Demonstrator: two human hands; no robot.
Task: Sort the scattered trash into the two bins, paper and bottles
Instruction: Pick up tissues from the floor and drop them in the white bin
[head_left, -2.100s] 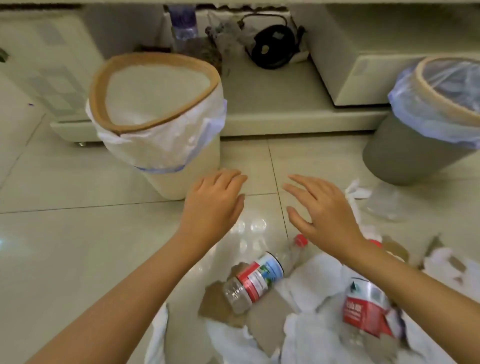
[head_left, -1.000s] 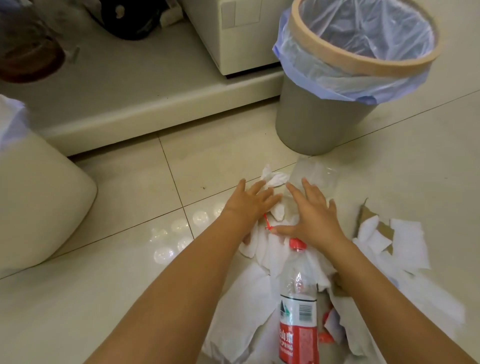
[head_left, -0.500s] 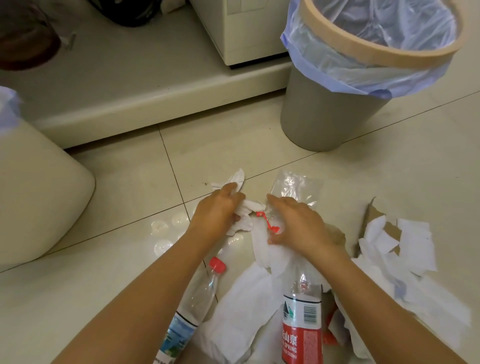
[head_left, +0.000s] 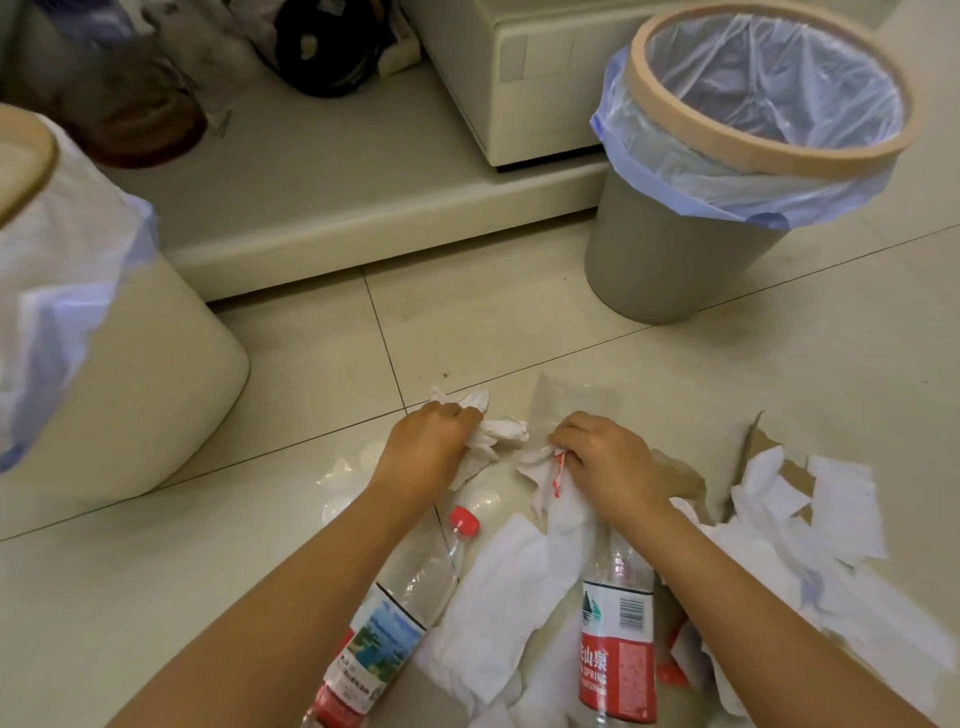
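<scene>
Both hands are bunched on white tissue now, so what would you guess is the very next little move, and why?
Probably lift both wads clear of the floor. The left hand grips crumpled tissue and the right hand pinches more paper, while both bottles remain lying untouched. Which bin takes paper isn't shown.

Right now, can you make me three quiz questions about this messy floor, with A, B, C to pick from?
1. Where is the grey bin?
A. right of the hands
B. behind the cream bin
C. on the shelf

2. What colour is the bottle cap?
A. blue
B. red
C. green

3. What is the left hand doing?
A. gripping tissue
B. lying flat
C. holding a bottle

Answers: A, it stands far right on the floor; B, the cap is red; A, its fingers curl round crumpled tissue.
</scene>
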